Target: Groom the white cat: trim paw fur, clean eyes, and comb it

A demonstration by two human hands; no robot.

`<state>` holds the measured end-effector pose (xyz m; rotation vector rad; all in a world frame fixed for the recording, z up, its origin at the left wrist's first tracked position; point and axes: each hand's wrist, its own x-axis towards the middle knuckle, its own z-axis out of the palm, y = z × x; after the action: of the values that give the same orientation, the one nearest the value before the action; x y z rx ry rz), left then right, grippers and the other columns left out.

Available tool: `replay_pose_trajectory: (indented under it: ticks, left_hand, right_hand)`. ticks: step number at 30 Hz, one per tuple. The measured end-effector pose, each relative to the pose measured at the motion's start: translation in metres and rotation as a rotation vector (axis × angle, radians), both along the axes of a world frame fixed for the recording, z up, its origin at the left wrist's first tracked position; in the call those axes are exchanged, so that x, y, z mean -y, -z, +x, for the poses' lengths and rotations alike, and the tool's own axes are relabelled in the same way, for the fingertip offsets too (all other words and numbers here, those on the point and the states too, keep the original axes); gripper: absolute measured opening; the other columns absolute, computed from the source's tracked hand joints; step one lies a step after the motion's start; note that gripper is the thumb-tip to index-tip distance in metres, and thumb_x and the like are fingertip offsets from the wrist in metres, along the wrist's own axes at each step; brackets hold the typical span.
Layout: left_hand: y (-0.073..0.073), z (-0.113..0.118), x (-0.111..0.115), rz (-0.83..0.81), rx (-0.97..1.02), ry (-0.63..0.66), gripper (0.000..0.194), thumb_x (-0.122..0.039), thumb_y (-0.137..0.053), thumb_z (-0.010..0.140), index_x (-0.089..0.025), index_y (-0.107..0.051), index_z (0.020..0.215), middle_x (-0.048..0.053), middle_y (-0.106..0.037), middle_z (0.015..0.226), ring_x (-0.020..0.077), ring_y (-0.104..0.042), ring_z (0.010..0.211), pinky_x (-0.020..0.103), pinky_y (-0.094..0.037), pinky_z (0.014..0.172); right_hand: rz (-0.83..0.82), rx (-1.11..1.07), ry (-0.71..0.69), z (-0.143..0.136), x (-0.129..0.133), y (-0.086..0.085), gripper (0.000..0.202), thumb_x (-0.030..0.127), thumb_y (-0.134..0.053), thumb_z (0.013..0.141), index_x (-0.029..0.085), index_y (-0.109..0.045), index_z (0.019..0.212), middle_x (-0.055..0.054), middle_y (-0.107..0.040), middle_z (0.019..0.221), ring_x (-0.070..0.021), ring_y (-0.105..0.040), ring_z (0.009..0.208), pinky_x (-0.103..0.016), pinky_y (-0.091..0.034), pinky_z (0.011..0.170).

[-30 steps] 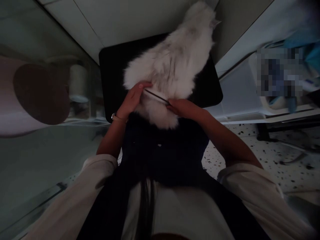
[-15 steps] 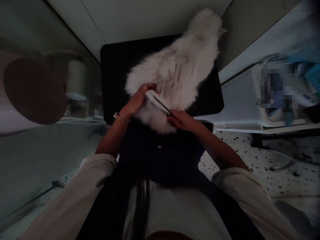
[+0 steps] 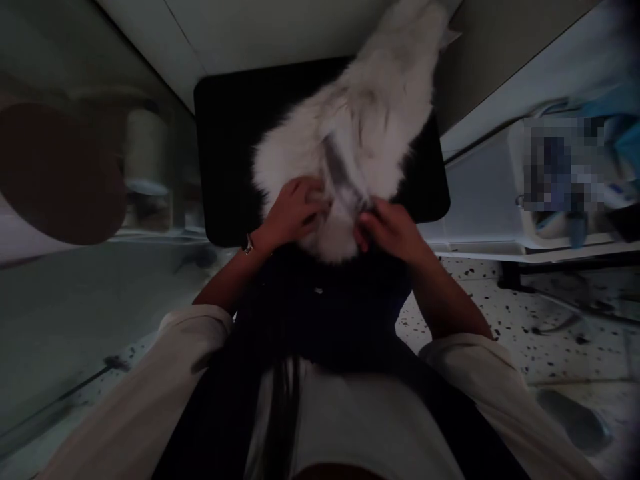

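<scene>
— Comb (image 3: 344, 175)? Right hand (image 3: 389, 230) grips it, teeth in the fluffy white cat (image 3: 365, 120) on the black table (image 3: 225, 127).
— Left hand (image 3: 293, 213)?
— Spread flat on fur (grasping nothing); glass partition (image 3: 90, 200) alongside.

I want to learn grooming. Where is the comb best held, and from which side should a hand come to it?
Probably at its near end. The comb lies slanted in the white cat's fur, its far end buried toward the back, blurred. The right hand already grips the near end from the right; the left hand rests flat on fur beside it.
</scene>
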<state>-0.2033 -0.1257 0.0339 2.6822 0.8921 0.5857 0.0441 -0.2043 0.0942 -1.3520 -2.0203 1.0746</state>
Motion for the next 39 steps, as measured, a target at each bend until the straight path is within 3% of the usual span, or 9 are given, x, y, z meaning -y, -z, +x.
replay_pose_trajectory:
  ticks: [5, 9, 13, 17, 22, 25, 29, 34, 39]
  left_hand:
    - [0.009, 0.008, 0.026, 0.039, -0.024, 0.059, 0.025, -0.031, -0.050, 0.102, -0.017, -0.070, 0.098, 0.010, -0.070, 0.106, 0.0260, -0.060, 0.104, 0.041, -0.045, 0.091]
    - [0.005, 0.004, 0.058, -0.005, 0.113, 0.246, 0.033, -0.035, -0.048, 0.105, -0.015, -0.068, 0.087, 0.008, -0.071, 0.085, 0.0183, -0.063, 0.081, 0.031, -0.047, 0.076]
    - [-0.022, -0.013, 0.076, -0.144, 0.446, 0.317, 0.018, -0.030, -0.060, 0.099, -0.018, -0.065, 0.087, 0.002, -0.069, 0.078, 0.0141, -0.064, 0.074, 0.027, -0.050, 0.072]
    - [-0.057, -0.017, 0.036, -0.380, 0.796, 0.090, 0.031, -0.039, -0.044, 0.106, -0.021, -0.069, 0.101, 0.004, -0.072, 0.095, 0.0176, -0.069, 0.091, 0.034, -0.054, 0.087]
    - [-0.067, 0.023, -0.045, -0.810, 0.350, 0.408, 0.048, -0.036, -0.027, 0.110, -0.017, -0.068, 0.125, 0.006, -0.066, 0.134, 0.0203, -0.056, 0.133, 0.042, -0.034, 0.121]
    - [-0.054, 0.051, -0.068, -0.647, 0.029, 0.520, 0.038, -0.030, -0.039, 0.103, -0.020, -0.073, 0.115, 0.002, -0.068, 0.128, 0.0212, -0.051, 0.137, 0.047, -0.018, 0.126]
    - [-0.040, 0.061, -0.073, -0.541, -0.040, 0.561, 0.035, -0.039, -0.043, 0.100, -0.022, -0.074, 0.103, 0.001, -0.072, 0.104, 0.0219, -0.055, 0.126, 0.049, -0.022, 0.124]
    - [-0.029, 0.056, -0.080, -0.270, -0.050, 0.575, 0.037, -0.044, -0.050, 0.098, -0.025, -0.070, 0.122, 0.002, -0.071, 0.123, 0.0229, -0.050, 0.128, 0.051, -0.013, 0.125]
    - [-0.017, 0.058, -0.065, -0.099, -0.123, 0.600, 0.042, -0.039, -0.053, 0.097, -0.026, -0.063, 0.136, 0.004, -0.055, 0.149, 0.0290, -0.044, 0.140, 0.056, -0.012, 0.123]
  right_hand:
    - [0.075, 0.159, 0.181, 0.016, -0.040, -0.021, 0.032, 0.044, -0.035, 0.105, 0.023, -0.047, 0.084, 0.002, -0.062, 0.062, -0.0147, -0.059, 0.056, -0.029, -0.046, 0.065]
    - [-0.044, 0.585, -0.030, 0.012, -0.061, -0.020, 0.029, 0.038, -0.043, 0.102, 0.021, -0.051, 0.081, 0.001, -0.057, 0.055, -0.0167, -0.056, 0.054, -0.029, -0.040, 0.062]
    - [-0.233, 0.581, -0.281, 0.012, -0.058, -0.013, 0.035, 0.041, -0.036, 0.105, 0.019, -0.058, 0.089, -0.001, -0.062, 0.060, -0.0154, -0.057, 0.054, -0.027, -0.042, 0.064]
    - [-0.294, 0.528, -0.340, 0.010, -0.039, -0.003, 0.039, 0.041, -0.031, 0.107, 0.018, -0.059, 0.092, -0.001, -0.061, 0.057, -0.0152, -0.060, 0.058, -0.026, -0.043, 0.067]
    - [-0.230, 0.572, -0.297, 0.003, -0.021, 0.009, 0.035, 0.040, -0.034, 0.106, 0.016, -0.059, 0.100, -0.002, -0.062, 0.061, -0.0148, -0.057, 0.056, -0.025, -0.037, 0.061]
    - [-0.172, 0.643, -0.280, 0.003, -0.013, 0.010, 0.035, 0.039, -0.037, 0.105, 0.014, -0.061, 0.105, -0.007, -0.067, 0.071, -0.0153, -0.057, 0.059, -0.025, -0.034, 0.060]
    - [-0.164, 0.674, -0.324, -0.001, 0.008, 0.016, 0.034, 0.034, -0.038, 0.105, 0.011, -0.063, 0.110, -0.013, -0.072, 0.088, -0.0152, -0.060, 0.066, -0.025, -0.033, 0.061]
    - [-0.122, 0.507, -0.708, -0.019, 0.057, 0.038, 0.033, 0.036, -0.040, 0.105, 0.019, -0.065, 0.117, -0.007, -0.073, 0.081, -0.0154, -0.061, 0.064, -0.026, -0.032, 0.060]
    - [-0.183, 0.332, -0.394, 0.005, 0.068, 0.022, 0.038, 0.044, -0.034, 0.104, 0.019, -0.062, 0.096, -0.004, -0.069, 0.070, -0.0148, -0.060, 0.057, -0.026, -0.038, 0.058]
